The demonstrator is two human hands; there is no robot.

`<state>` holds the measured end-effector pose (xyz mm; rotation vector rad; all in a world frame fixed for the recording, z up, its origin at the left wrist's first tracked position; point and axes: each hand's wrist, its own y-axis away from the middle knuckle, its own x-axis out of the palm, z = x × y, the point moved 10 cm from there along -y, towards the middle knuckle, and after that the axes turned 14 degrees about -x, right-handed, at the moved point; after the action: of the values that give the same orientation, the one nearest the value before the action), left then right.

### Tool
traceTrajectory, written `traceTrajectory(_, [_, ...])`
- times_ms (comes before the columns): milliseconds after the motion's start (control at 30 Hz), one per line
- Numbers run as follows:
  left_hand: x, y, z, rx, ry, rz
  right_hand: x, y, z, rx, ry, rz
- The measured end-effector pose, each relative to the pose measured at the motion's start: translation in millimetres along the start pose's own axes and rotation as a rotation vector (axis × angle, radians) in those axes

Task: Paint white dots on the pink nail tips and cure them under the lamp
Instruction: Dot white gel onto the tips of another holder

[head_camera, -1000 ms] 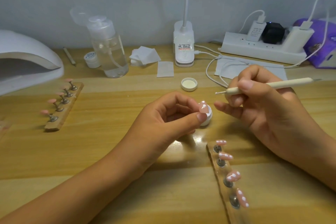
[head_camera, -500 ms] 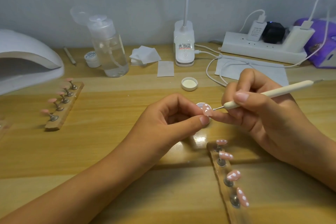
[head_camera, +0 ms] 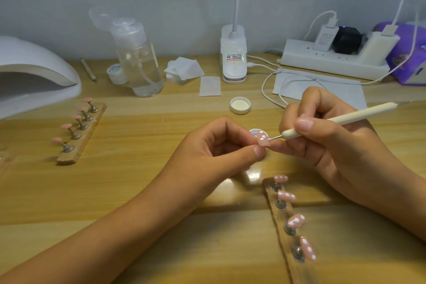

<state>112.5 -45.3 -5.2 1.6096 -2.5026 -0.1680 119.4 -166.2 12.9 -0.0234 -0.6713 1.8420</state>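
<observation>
My left hand (head_camera: 221, 152) pinches a pink nail tip (head_camera: 262, 139) with white dots between thumb and forefinger, at the table's middle. My right hand (head_camera: 322, 136) grips a white dotting pen (head_camera: 341, 120), and its metal point touches the tip's right edge. Behind the tip sits a small white paint pot (head_camera: 255, 132), mostly hidden. A clear holder strip (head_camera: 282, 214) at the lower right carries several pink tips with white dots. A wooden holder (head_camera: 80, 131) at the left carries several plain pink tips. The white curing lamp (head_camera: 34, 76) stands at the far left.
A clear pump bottle (head_camera: 138, 60), a small white jar (head_camera: 116, 74) and cotton pads (head_camera: 184, 69) stand at the back. The pot's lid (head_camera: 240, 105) lies open-side up. A desk lamp base (head_camera: 233, 55), a power strip (head_camera: 332, 60) and cables (head_camera: 272, 85) fill the back right.
My right hand has moved left and down, bringing the pen's point from above the table onto the nail tip. My left hand has turned the tip slightly upward.
</observation>
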Motion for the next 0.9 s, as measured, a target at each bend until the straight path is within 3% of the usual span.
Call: traceTrajectory(900, [-0.1,-0.6,0.7,0.008,-0.010,-0.007,0.2,1.0,-1.8,0.011,-0.006,0.021])
